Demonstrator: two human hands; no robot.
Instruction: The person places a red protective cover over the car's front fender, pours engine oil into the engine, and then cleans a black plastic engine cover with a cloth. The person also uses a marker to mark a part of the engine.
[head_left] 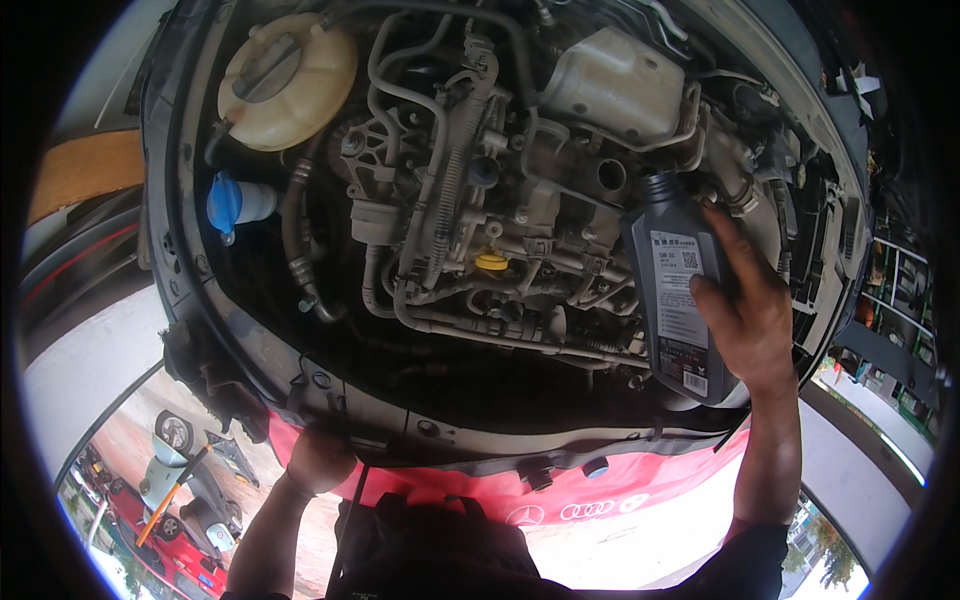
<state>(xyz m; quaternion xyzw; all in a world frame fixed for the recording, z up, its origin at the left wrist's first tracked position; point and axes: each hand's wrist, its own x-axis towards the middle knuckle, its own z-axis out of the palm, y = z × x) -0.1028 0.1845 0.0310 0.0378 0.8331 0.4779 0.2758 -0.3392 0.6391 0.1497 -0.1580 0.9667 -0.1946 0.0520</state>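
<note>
The right hand (750, 310) grasps the bottle (675, 285) at three o'clock over the engine (440, 250), some fingers hidden. Between seven and eight, the left hand (322, 460) meets the red cover (655, 478); shadow obscures its fingers, so I cannot tell its grip.

Right hand (748, 312) curls in a grip, forearm (769, 440) stretched forward. Left hand (322, 461) sits lower, fingers hidden.

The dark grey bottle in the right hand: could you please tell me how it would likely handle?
The dark grey bottle likely keeps its shape, judging by its angular, moulded-looking body. Its tall, slim form could tip if stood and pushed.
</note>
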